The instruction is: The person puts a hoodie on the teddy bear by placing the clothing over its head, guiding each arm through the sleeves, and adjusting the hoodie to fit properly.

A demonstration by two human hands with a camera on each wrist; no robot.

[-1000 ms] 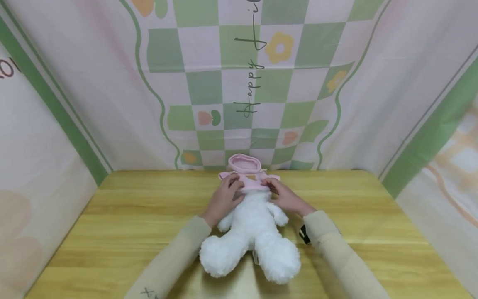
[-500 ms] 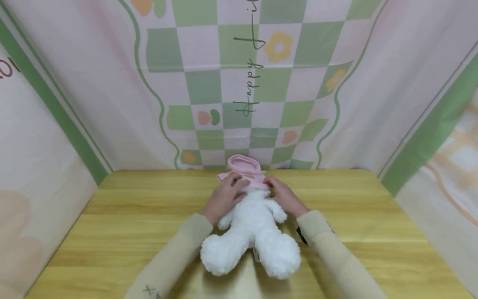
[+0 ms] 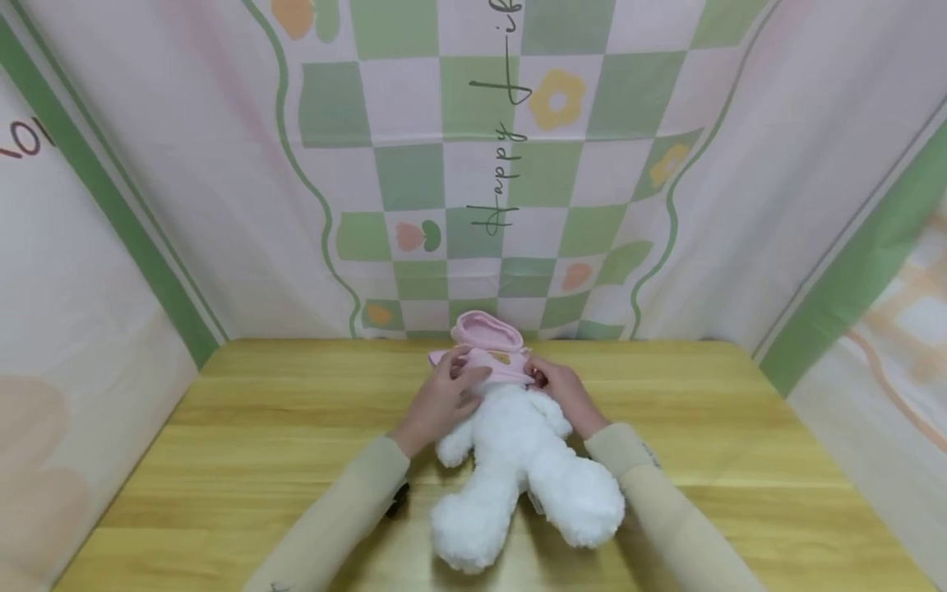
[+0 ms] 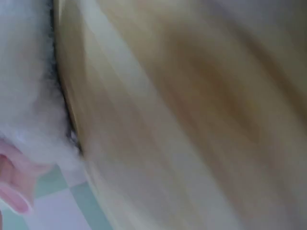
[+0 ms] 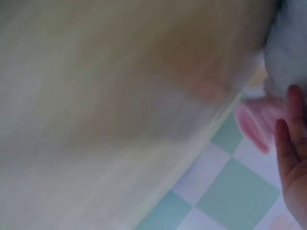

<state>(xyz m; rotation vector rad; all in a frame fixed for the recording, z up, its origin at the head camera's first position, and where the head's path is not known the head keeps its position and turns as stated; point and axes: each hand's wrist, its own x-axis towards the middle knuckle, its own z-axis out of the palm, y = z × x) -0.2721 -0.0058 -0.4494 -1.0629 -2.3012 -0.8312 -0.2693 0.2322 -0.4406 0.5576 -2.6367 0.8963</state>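
A white plush toy [image 3: 510, 444] lies on its back on the wooden table, legs toward me. Over its head end sits a small pink doll top [image 3: 503, 368], its round opening [image 3: 487, 331] facing up by the back wall. My left hand [image 3: 441, 399] holds the top's left side, with the thumb by the hem. At the right side, my right hand [image 3: 565, 393] pinches the hem near the plush's arm. The left wrist view shows white fur [image 4: 29, 72] and a pink sleeve [image 4: 19, 182]. In the right wrist view, two fingers [image 5: 286, 148] lie beside the pink cloth [image 5: 256, 120].
The wooden table [image 3: 281, 411] ends at a hanging cloth [image 3: 473, 173] with green and white checks. More printed cloth hangs at the left [image 3: 74, 329] and right [image 3: 888, 345]. A small black object [image 3: 398, 499] shows beside the left sleeve.
The plush's legs have swung to the right and its body has turned slightly. Both hands stay at the pink top; its right sleeve is now hidden by the right hand.
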